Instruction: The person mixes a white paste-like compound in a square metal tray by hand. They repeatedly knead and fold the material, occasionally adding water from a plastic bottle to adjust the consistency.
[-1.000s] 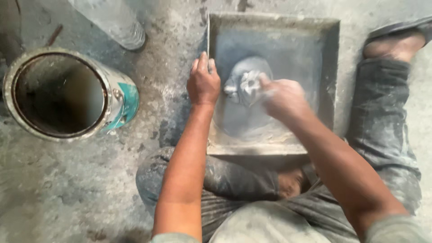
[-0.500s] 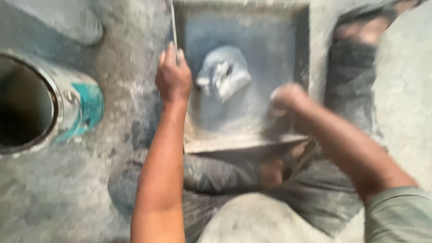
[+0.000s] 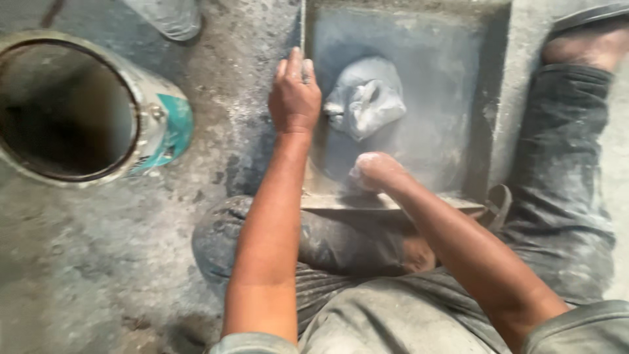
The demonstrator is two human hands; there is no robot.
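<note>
A square grey metal tray (image 3: 498, 131) lies on the floor between my legs. In its middle sits a lump of pale grey paste (image 3: 367, 98). My left hand (image 3: 295, 95) grips the tray's left rim, fingers pointing away from me, just left of the lump. My right hand (image 3: 377, 172) is down in the near part of the tray, close to its front edge and apart from the lump. It is coated in white paste, its fingers are curled in, and nothing shows inside them.
A large open metal bucket (image 3: 78, 108) with a teal label stands on the rough concrete floor to the left. Someone's dusty shoe (image 3: 167, 16) is at the top left. My bare foot (image 3: 583, 46) rests beside the tray's right side.
My right hand has come off the lump and pulled back toward the tray's near edge. The left hand stays on the left rim. The view has shifted.
</note>
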